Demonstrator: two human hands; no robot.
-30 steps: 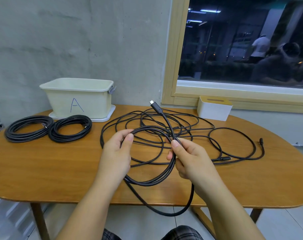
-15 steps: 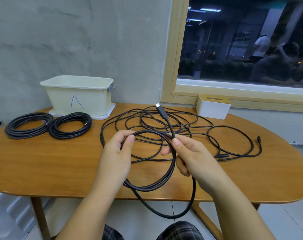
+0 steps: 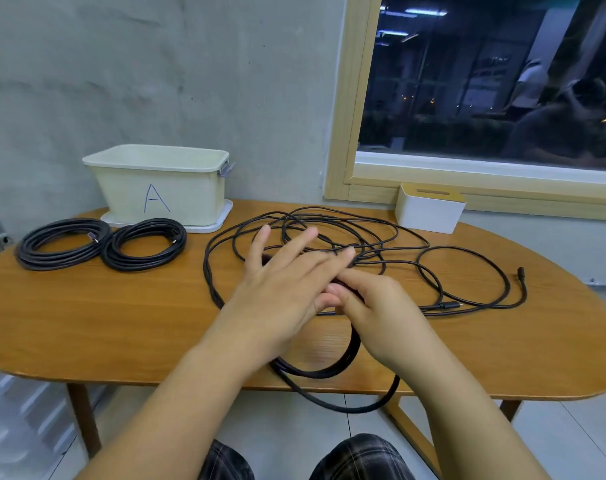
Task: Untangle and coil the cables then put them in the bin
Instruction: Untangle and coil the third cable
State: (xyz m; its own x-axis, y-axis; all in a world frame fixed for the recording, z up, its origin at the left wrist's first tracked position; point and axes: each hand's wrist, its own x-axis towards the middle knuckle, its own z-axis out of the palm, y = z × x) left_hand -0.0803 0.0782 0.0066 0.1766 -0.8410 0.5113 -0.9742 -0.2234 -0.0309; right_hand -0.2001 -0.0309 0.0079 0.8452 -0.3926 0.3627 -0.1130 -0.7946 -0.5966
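Pinching the black cable (image 3: 346, 355) at frame center: right hand (image 3: 384, 313), fingers curled round it. Spread wide with straight fingers, reaching across above: left hand (image 3: 284, 289). Hanging below the table (image 3: 87, 317) edge at lower center: one loop of the cable. Sprawled loose at center right: remaining tangle. Lying coiled at left: two finished cables (image 3: 64, 242). Standing at upper left, marked A: bin (image 3: 159, 187).

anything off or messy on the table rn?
One loose cable sprawls tangled mid-table. A loop of the part-wound coil hangs off the front edge. The two coiled cables sit beside the bin, not in it.
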